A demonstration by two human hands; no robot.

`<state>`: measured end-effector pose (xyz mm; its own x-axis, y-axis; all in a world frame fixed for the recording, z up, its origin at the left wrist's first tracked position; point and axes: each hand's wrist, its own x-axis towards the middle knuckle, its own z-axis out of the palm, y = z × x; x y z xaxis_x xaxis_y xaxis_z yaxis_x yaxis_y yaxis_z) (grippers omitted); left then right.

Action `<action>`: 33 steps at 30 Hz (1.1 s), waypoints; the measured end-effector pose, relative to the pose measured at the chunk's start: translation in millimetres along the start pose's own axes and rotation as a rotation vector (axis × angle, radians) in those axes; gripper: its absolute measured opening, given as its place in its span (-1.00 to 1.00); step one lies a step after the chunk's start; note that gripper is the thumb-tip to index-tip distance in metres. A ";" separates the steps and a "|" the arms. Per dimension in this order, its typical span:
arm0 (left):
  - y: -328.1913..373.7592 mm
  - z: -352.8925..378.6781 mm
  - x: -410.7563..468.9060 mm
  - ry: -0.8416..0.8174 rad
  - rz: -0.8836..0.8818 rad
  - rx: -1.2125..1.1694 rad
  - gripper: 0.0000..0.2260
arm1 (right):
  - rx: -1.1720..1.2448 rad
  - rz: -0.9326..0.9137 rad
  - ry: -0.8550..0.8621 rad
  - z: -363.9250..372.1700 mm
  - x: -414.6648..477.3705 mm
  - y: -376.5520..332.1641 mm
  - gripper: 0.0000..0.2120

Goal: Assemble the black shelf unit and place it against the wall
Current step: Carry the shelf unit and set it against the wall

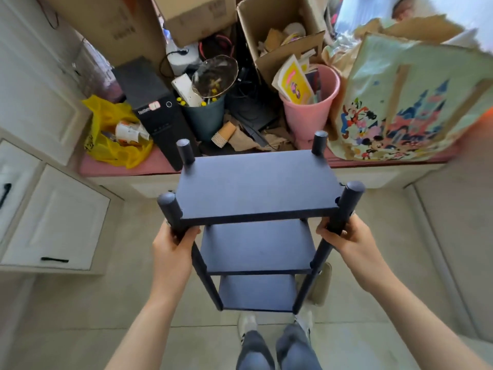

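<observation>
Looking down through the head camera, the black shelf unit (256,188) appears fully put together: three boards stacked one above another between four round posts, whose tops stand proud of the top board. The left hand (173,244) grips the near left post (170,209) just under the top board, fingers curled round it; the right hand (344,236) grips the near right post (346,206) at about the same height. The unit stands upright directly in front of the person, above their shoes (246,325), near a pink ledge (128,166) crowded with a computer tower (160,116), a pink bucket (309,113) and a cartoon-printed bag (400,108). Whether its feet rest on the floor (106,303) or hang clear of it I cannot tell. By my reading the assembly is done and what remains is the placing — the unit is not yet set against any wall, and the low wall (386,177) under the ledge lies just ahead.
</observation>
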<state>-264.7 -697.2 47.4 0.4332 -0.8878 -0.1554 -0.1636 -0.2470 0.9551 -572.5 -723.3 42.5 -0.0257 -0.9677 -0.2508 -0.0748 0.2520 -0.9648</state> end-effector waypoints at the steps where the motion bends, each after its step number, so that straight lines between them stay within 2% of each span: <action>1: 3.4 -3.5 -4.8 -0.018 -0.005 -0.017 -0.84 | 0.003 -0.001 0.028 1.2 -9.3 -1.5 -0.82; 9: 27.0 -8.0 -15.6 -0.146 0.024 -0.068 -0.78 | 0.002 -0.014 0.232 -2.3 -62.2 -8.8 -0.82; 16: 52.4 36.8 -21.7 -0.319 0.074 -0.059 -0.75 | -0.005 0.028 0.437 -42.2 -87.7 -5.8 -0.85; 22: 69.3 106.4 -45.5 -0.456 0.090 -0.046 -0.82 | 0.009 0.039 0.565 -108.0 -111.8 3.4 -0.89; 27: 82.9 184.4 -80.0 -0.540 0.112 -0.001 -0.76 | 0.065 0.069 0.632 -182.9 -131.2 18.8 -0.87; 33: 96.2 291.6 -132.3 -0.556 0.125 0.049 -0.80 | 0.069 0.096 0.682 -294.8 -152.7 40.4 -0.81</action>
<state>-596.2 -716.7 86.3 -0.1214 -0.9789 -0.1644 -0.2307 -0.1333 0.9639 -865.5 -563.6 65.1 -0.6522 -0.7150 -0.2517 0.0221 0.3140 -0.9492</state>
